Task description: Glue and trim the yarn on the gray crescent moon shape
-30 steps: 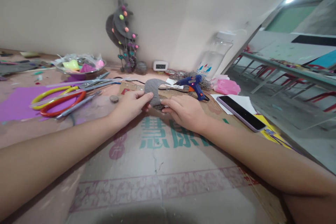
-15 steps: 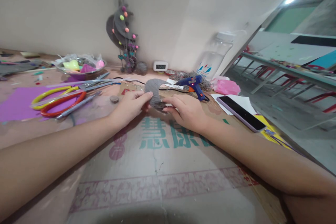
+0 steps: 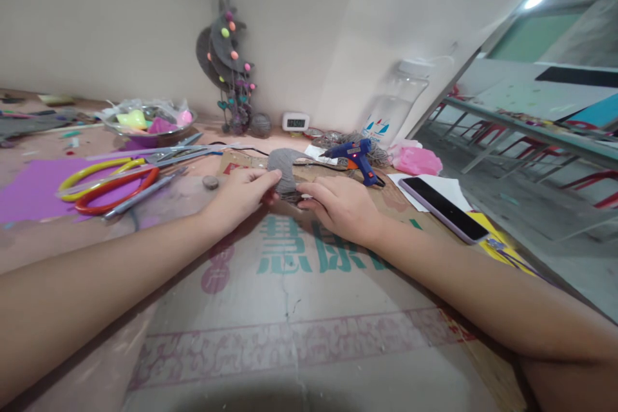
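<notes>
A grey yarn-wrapped crescent (image 3: 284,168) is held up over the cardboard sheet (image 3: 290,299). My left hand (image 3: 246,196) grips its left side, thumb on the front face. The fingers of my right hand (image 3: 340,205) are pinched at its lower right edge, where strands of grey yarn show; the fingertips are partly hidden. Behind my right hand lies a blue glue gun (image 3: 357,158) with a small red light, its nozzle pointing left. Grey yarn (image 3: 381,153) is heaped beside it.
Scissors (image 3: 116,187) lie on purple felt (image 3: 29,187) at left, near a metal bowl (image 3: 149,135). A decorated moon hanging (image 3: 229,51) leans on the wall. A timer (image 3: 295,121), bottle (image 3: 393,103), pink bundle (image 3: 418,158) and phone (image 3: 443,209) stand or lie behind and right.
My right hand has shifted slightly left, closer to my left hand, with its fingers nearer the crescent's lower edge. The crescent has moved very slightly; my left hand keeps its grip.
</notes>
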{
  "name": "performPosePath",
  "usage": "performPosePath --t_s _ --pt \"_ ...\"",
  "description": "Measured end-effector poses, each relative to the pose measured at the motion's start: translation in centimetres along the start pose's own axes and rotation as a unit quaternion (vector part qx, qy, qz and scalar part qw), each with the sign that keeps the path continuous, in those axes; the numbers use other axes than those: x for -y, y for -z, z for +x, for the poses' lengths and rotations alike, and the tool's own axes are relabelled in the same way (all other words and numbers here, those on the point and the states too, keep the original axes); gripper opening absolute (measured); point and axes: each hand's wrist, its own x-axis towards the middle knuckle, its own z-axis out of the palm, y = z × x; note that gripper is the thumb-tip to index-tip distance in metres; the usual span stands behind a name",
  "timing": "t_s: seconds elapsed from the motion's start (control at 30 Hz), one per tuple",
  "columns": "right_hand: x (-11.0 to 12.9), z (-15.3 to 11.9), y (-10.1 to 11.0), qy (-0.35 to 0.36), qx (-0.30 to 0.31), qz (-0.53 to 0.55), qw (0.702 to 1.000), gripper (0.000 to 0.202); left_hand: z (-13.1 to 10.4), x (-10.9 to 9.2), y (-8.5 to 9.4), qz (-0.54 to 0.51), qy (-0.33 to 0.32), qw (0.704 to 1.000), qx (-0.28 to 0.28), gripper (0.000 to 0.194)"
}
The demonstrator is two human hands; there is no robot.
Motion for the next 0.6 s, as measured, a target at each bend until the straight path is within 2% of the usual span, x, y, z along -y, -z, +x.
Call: performPosePath --t_s 0.27,0.6 --pt "0.01 0.03 0.01 0.006 -0.005 -0.016 1.000 0.023 -0.25 -0.56 0.07 0.018 0.004 1.000 0.005 0.038" --pt "0.12 0.07 0.23 0.016 0.000 -0.031 0.999 0.026 -0.04 -0.17 0.13 0.022 -0.005 1.000 0.010 0.039"
